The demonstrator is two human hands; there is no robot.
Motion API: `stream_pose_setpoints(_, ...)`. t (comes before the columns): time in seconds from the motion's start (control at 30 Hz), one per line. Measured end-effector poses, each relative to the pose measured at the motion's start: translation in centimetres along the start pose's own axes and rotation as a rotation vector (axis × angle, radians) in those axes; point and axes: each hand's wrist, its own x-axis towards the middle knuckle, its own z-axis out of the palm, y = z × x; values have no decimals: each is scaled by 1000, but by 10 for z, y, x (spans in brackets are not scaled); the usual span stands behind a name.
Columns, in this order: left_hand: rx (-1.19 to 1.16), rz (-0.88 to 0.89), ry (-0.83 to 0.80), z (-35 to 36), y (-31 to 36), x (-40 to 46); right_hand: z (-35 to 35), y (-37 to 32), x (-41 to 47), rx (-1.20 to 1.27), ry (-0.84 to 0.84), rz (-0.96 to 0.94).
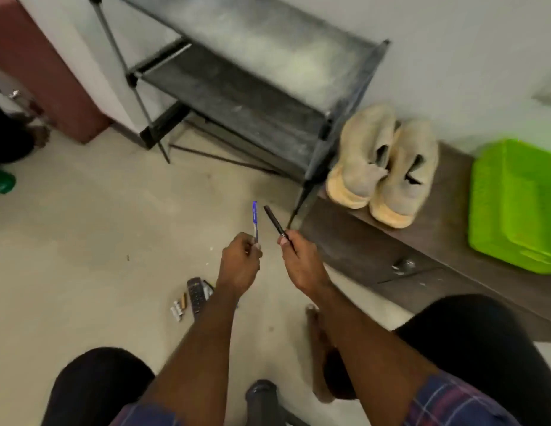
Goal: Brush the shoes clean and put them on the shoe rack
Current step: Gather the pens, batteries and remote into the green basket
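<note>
A pair of beige shoes [383, 162] with pale orange soles stands side by side on a low brown cabinet [360, 247], just right of the dusty grey shoe rack [252, 87]. The rack's shelves hold nothing. My left hand [239, 265] grips a blue-capped pen [255, 219] pointing up. My right hand [301, 262] grips a dark pen [275, 222] tilted to the upper left. Both hands hover over the floor, well short of the shoes. I see no brush.
A bright green plastic bin [514, 207] sits on the cabinet right of the shoes. A remote control [196, 295] and several small items [178, 307] lie on the floor near my left wrist. My knees frame the bottom. A maroon panel [43, 72] stands at left.
</note>
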Motion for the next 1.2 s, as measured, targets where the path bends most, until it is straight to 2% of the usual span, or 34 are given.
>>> stream_pose_setpoints(0.17, 15, 350, -50, 33, 96, -58, -95, -21, -52, 127, 280, -124)
stream_pose_setpoints(0.3, 23, 505, -93, 79, 183, -84, -183, -22, -72, 225, 556, -70)
stream_pose_setpoints(0.4, 38, 489, -151, 127, 248, -88, -254, -7, -82, 204, 745, 3)
stream_pose_setpoints(0.5, 98, 407, -234, 176, 294, -87, -315, 27, -81, 109, 844, 178)
stream_pose_setpoints(0.6, 207, 368, -306, 218, 323, -89, -361, 65, -84, 41, 803, 373)
stream_pose_setpoints(0.73, 374, 356, -306, 271, 343, -84, -400, 104, -81, 30, 739, 506)
stream_pose_setpoints(0.87, 524, 324, -303, 310, 354, -67, -420, 131, -59, -54, 716, 517)
stream_pose_setpoints(1.03, 656, 333, -277, 346, 365, -54, -434, 154, -19, -235, 533, 524)
stream_pose_setpoints(1.2, 1091, 717, -197, 366, 357, -53, -426, 177, 4, -290, 335, 560)
